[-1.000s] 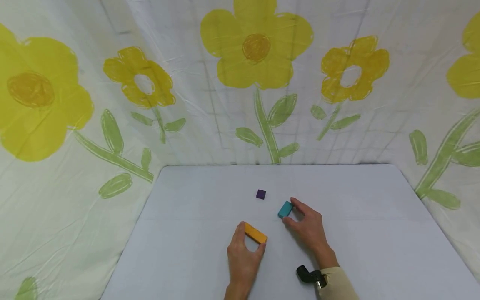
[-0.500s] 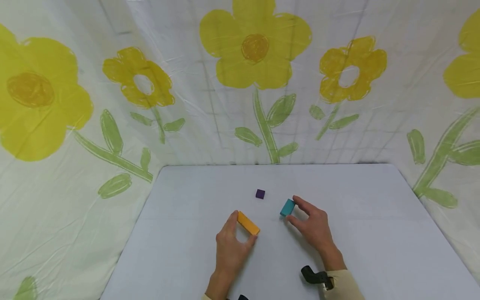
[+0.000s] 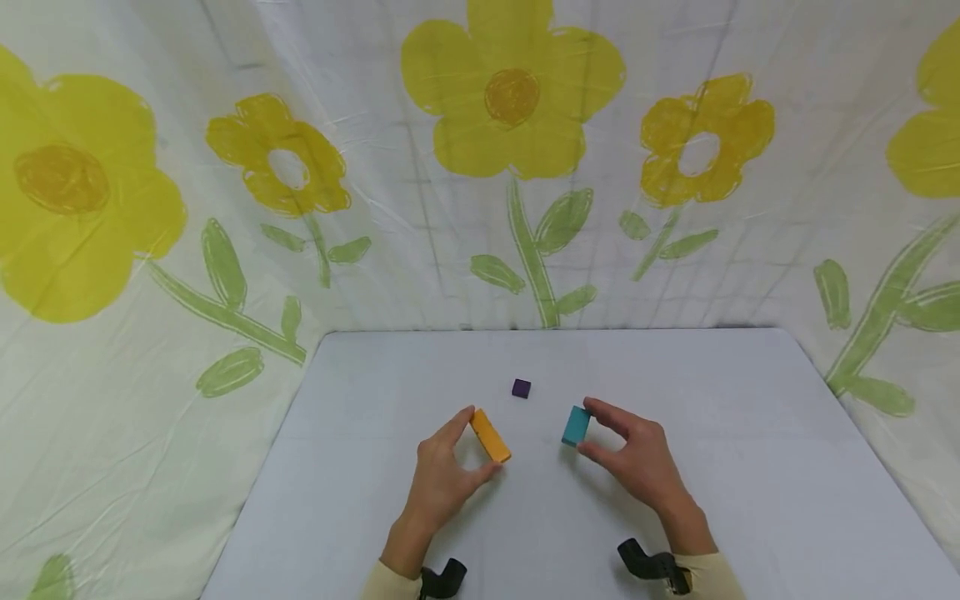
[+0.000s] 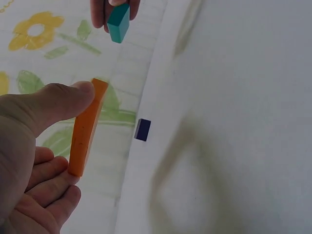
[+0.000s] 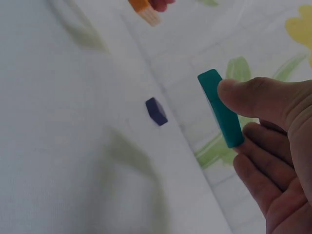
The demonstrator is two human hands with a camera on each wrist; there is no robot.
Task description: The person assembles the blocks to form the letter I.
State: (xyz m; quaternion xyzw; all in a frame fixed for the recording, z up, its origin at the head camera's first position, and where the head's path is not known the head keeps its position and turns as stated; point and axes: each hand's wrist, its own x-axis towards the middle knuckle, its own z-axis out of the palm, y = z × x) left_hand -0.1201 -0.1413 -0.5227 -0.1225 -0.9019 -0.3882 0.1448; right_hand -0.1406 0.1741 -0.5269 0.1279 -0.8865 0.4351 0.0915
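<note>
My left hand [image 3: 442, 479] pinches an orange block [image 3: 491, 436] by its two ends, thumb at one and fingertips at the other. In the left wrist view the orange block [image 4: 87, 129] looks long and narrow, held above the table. To the right, my right hand [image 3: 641, 458] pinches a teal block [image 3: 576, 426] between thumb and fingers; the right wrist view shows this teal block [image 5: 222, 108] off the surface too. Farther back, apart from both hands, a small dark purple block [image 3: 521, 388] lies on the table.
The white table [image 3: 390, 367] ends at a back edge against a hanging cloth [image 3: 420, 250] printed with yellow flowers. Black wrist mounts [image 3: 651, 562] sit at the cuffs of both beige sleeves. Shadows of the hands fall on the table.
My left hand has moved left and farther from me with the orange block, which has turned more upright in view. The right hand has shifted slightly right with the teal block.
</note>
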